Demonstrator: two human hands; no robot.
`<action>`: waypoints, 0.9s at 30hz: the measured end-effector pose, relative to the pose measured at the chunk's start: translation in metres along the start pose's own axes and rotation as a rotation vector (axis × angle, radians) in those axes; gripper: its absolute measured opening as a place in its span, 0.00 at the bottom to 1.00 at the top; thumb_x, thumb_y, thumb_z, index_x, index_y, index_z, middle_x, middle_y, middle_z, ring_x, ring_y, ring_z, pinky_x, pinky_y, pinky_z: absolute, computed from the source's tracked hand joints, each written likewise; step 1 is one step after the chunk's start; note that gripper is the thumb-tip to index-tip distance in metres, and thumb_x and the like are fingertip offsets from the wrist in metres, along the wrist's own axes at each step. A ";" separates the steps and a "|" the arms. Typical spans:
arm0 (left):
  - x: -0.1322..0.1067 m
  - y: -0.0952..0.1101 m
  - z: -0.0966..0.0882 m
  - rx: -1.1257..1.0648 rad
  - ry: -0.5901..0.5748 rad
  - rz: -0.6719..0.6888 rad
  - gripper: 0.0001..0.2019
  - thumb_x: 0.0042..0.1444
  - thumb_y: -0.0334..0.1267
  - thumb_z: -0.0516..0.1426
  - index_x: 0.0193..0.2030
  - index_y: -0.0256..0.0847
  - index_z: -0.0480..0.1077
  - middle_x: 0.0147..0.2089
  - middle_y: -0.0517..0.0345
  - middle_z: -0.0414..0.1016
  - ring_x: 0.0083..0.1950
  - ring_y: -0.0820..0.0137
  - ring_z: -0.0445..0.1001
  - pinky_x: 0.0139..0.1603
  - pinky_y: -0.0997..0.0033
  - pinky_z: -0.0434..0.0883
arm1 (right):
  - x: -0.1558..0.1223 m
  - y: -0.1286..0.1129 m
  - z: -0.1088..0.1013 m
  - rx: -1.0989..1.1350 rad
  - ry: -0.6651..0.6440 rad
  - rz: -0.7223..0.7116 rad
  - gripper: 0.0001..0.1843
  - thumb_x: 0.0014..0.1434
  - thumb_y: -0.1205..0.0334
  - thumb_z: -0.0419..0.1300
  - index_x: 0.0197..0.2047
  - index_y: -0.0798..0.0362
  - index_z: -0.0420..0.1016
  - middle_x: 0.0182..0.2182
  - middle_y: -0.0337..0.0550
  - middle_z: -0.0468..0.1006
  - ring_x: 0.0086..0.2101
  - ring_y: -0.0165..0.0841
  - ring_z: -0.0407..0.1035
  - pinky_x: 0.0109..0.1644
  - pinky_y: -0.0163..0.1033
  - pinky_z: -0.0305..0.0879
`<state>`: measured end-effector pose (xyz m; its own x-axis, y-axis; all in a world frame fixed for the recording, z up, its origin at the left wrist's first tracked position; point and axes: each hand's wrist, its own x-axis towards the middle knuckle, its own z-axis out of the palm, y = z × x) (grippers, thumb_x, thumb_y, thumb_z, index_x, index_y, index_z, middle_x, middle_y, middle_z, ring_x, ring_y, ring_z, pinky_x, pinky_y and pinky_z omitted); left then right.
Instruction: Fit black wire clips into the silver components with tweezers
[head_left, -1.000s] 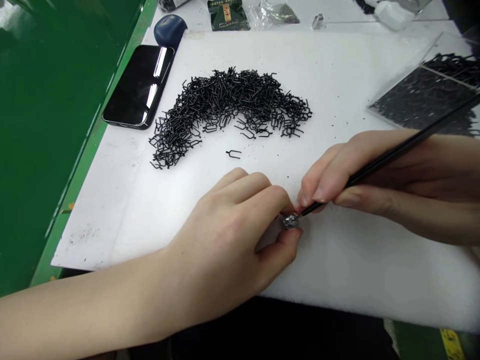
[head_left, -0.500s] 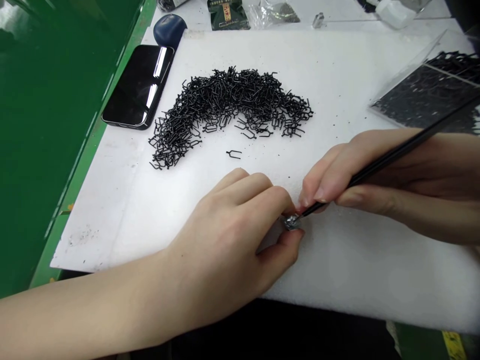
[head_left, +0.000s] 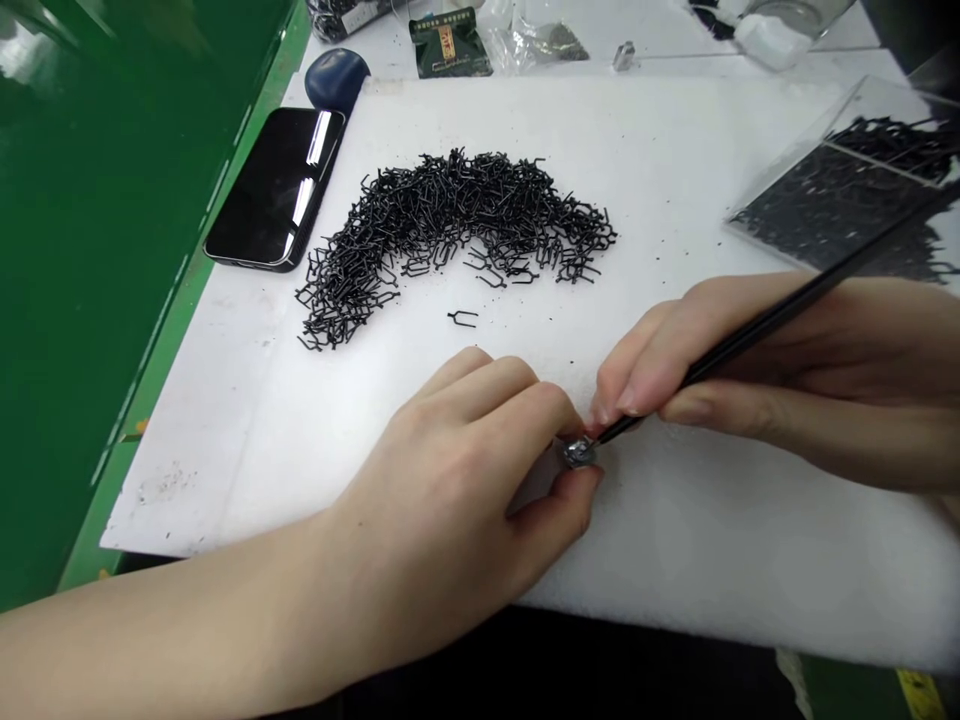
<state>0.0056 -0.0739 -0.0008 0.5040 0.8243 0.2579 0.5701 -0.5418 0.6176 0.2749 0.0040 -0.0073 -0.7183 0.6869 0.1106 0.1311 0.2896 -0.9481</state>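
Note:
Between the thumb and index finger of my left hand is a small shiny metal piece. My right hand grips a slim black tool, slanted like a pen, and its thin tip meets the metal piece. Whether the tool is tweezers or a brush I cannot tell. Beyond my left hand lies a single small black fork-shaped part. Behind it a curved heap of the same black parts spreads over the white foam sheet.
A smartphone and a dark blue rounded object lie at the left. A clear box of black parts stands at the right. At the back are a green packet, a clear plastic bag and a small metal block.
The whole view has shifted slightly, so things sit a little lower in the picture. Both hands keep their holds, and the tool's tip stays at the metal piece.

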 end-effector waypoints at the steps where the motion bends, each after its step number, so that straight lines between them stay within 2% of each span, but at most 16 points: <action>1: 0.000 0.000 0.000 0.000 -0.004 -0.006 0.04 0.76 0.27 0.64 0.49 0.37 0.82 0.44 0.59 0.86 0.46 0.68 0.82 0.44 0.67 0.79 | -0.001 0.000 0.000 0.005 -0.009 -0.008 0.11 0.73 0.64 0.77 0.51 0.34 0.94 0.44 0.36 0.95 0.42 0.40 0.92 0.47 0.39 0.93; 4: 0.000 -0.001 0.002 -0.001 -0.006 -0.012 0.04 0.76 0.28 0.65 0.48 0.38 0.82 0.43 0.59 0.86 0.47 0.67 0.81 0.46 0.67 0.80 | -0.003 0.000 0.000 0.004 0.079 -0.036 0.11 0.76 0.63 0.75 0.53 0.33 0.94 0.44 0.35 0.95 0.42 0.38 0.92 0.48 0.39 0.93; 6: 0.000 -0.003 0.003 -0.006 -0.005 -0.018 0.04 0.76 0.29 0.65 0.48 0.38 0.83 0.43 0.58 0.85 0.47 0.66 0.81 0.49 0.66 0.82 | -0.003 0.000 -0.001 -0.053 0.244 -0.066 0.08 0.77 0.61 0.76 0.52 0.34 0.96 0.43 0.36 0.94 0.39 0.38 0.91 0.47 0.41 0.92; 9: 0.000 -0.005 0.004 -0.022 -0.003 -0.002 0.03 0.77 0.31 0.67 0.48 0.37 0.83 0.43 0.57 0.84 0.46 0.66 0.80 0.50 0.66 0.82 | 0.001 0.000 0.000 -0.203 0.517 -0.070 0.03 0.72 0.57 0.81 0.45 0.37 0.96 0.41 0.37 0.94 0.37 0.39 0.90 0.46 0.47 0.92; 12: 0.000 -0.005 0.005 -0.030 -0.006 -0.002 0.04 0.77 0.32 0.69 0.46 0.38 0.83 0.43 0.57 0.84 0.45 0.66 0.80 0.48 0.67 0.81 | 0.008 0.002 0.005 -0.282 0.659 -0.030 0.06 0.70 0.62 0.81 0.43 0.39 0.95 0.39 0.37 0.94 0.36 0.41 0.90 0.43 0.50 0.91; 16: -0.001 -0.003 0.004 -0.068 -0.015 -0.015 0.02 0.76 0.31 0.66 0.50 0.37 0.83 0.44 0.56 0.85 0.46 0.65 0.81 0.50 0.66 0.83 | 0.014 0.007 0.011 -0.342 0.678 0.016 0.06 0.68 0.64 0.81 0.41 0.40 0.95 0.36 0.35 0.95 0.33 0.39 0.90 0.38 0.46 0.89; 21: -0.003 0.000 0.002 -0.088 -0.010 -0.025 0.09 0.73 0.26 0.61 0.51 0.38 0.83 0.42 0.55 0.85 0.44 0.64 0.80 0.45 0.64 0.83 | 0.015 0.009 0.013 -0.282 0.624 0.044 0.08 0.67 0.65 0.80 0.43 0.39 0.96 0.40 0.34 0.96 0.38 0.41 0.93 0.43 0.46 0.95; 27: 0.001 -0.002 0.003 -0.093 0.001 -0.036 0.10 0.76 0.24 0.61 0.51 0.40 0.84 0.42 0.57 0.87 0.45 0.68 0.81 0.50 0.71 0.85 | 0.018 0.010 0.011 -0.233 0.600 0.060 0.09 0.67 0.66 0.79 0.43 0.38 0.96 0.38 0.31 0.96 0.37 0.38 0.93 0.44 0.41 0.95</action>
<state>0.0076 -0.0724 -0.0039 0.4838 0.8432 0.2346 0.5251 -0.4941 0.6929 0.2557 0.0118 -0.0177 -0.2069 0.9402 0.2705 0.3524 0.3296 -0.8759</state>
